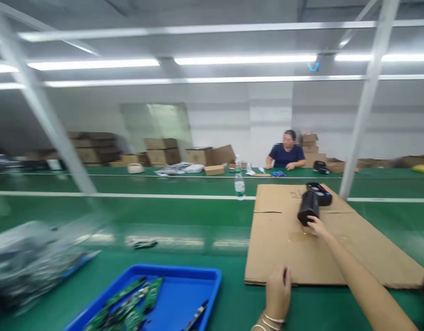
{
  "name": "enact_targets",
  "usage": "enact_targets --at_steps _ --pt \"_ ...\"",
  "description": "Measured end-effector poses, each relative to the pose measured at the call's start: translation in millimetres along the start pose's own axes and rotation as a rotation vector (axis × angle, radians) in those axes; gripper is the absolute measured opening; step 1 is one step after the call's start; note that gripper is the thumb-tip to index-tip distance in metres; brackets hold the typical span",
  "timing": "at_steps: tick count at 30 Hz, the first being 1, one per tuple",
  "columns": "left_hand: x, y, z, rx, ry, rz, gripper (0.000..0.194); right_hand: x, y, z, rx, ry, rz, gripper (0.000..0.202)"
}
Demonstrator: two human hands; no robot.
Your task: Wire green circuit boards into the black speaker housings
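Note:
My right hand (pixel 317 226) reaches over a flattened cardboard sheet (pixel 274 243). Its fingers grip the near end of a black, box-shaped device (pixel 307 208), which is blurred. Directly behind that device lies another black, rounded object (pixel 323 195), also on the cardboard; I cannot tell whether the two are joined. My left hand (pixel 279 287) rests closed at the sheet's near edge, bracelets on its wrist. A small dark spot shows at its fingers, too unclear to name.
A blue tray (pixel 184 271) with several green circuit boards (pixel 151 294) stands at the front left, near blurred plastic bags (pixel 29 262). A water bottle (pixel 239 181) stands beyond the cardboard. Across the green benches sits a person (pixel 286 154), with cardboard boxes (pixel 162 149) along the back.

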State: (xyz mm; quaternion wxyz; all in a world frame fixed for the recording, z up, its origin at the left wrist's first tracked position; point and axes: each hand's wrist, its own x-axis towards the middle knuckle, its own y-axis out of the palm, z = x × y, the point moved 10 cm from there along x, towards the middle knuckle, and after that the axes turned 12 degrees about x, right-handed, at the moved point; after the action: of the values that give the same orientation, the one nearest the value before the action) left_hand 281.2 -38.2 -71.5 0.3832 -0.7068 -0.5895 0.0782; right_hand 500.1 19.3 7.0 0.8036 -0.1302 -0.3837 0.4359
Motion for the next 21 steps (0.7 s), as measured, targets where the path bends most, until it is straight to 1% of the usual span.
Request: enact_targets --at_steps 3,4,6,7,9,11,13,14,15,17,19,21 --pt "3.9 -5.2 7.0 -0.034 -0.048 -0.103 0.029 16.9 17.4 -5.1 -0.052 0.072 0.09 0.019" --pt "4.9 -6.7 9.3 -0.053 -0.069 -0.137 0.029 16.9 21.3 -3.0 -0.082 0.073 0.108 0.016" --pt "5.9 -8.0 14.3 -0.09 -0.108 -0.191 0.031 7.6 30.1 8.4 -0.14 0.043 0.147 0.024" --pt "6.0 -7.5 16.6 -0.115 -0.12 -0.208 0.034 -0.9 36.2 18.0 -0.16 0.012 0.177 0.026" --pt "5.6 -5.8 21.4 -0.181 -0.137 -0.233 0.043 -21.3 49.8 42.4 -0.169 -0.072 0.263 0.024" --pt "4.8 -5.5 27.7 -0.256 -0.169 -0.257 0.05 -40.3 60.3 71.1 -0.115 -0.19 0.374 0.023" --pt "4.0 -7.7 33.3 -0.314 -0.209 -0.28 0.055 -51.0 57.8 94.4 -0.048 -0.324 0.434 0.035" --pt "3.8 -9.2 34.9 -0.335 -0.225 -0.286 0.056 -53.0 52.4 100.1 -0.048 -0.383 0.437 0.042" --pt "4.0 -10.5 35.3 -0.35 -0.232 -0.286 0.057 -53.6 46.7 100.4 -0.089 -0.431 0.431 0.049" --pt "4.5 -12.8 34.2 -0.371 -0.231 -0.281 0.059 -53.4 38.7 85.9 -0.257 -0.465 0.416 0.056" --pt "4.7 -13.2 32.8 -0.384 -0.223 -0.272 0.06 -56.7 36.4 64.1 -0.403 -0.454 0.417 0.05" --pt "5.0 -12.6 32.3 -0.397 -0.215 -0.267 0.059 -65.1 34.6 49.9 -0.453 -0.439 0.398 0.035"
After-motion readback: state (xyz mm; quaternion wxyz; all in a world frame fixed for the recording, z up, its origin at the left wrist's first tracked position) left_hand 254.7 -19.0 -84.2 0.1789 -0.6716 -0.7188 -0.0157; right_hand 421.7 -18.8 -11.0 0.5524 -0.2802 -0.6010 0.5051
